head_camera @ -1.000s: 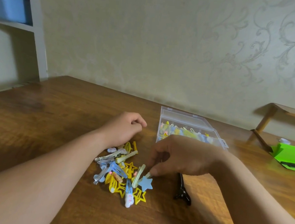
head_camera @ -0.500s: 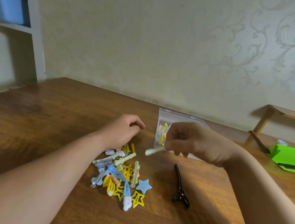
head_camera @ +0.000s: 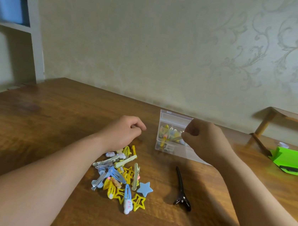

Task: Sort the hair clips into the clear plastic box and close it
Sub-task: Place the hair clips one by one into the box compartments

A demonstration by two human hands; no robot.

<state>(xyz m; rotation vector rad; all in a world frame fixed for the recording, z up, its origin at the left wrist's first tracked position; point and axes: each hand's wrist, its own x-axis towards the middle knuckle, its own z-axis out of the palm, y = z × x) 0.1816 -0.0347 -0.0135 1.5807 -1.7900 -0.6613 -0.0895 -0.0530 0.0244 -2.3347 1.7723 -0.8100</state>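
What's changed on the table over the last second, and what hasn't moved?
The right hand picked a pale clip out of the clip pile beside the blue star clip, lifted it and carried it away over the clear plastic box. The left hand, the black clip and the rest of the pile stayed put.

colourful hair clips [head_camera: 121, 176] heaped, clear plastic box [head_camera: 168, 133] apparently open
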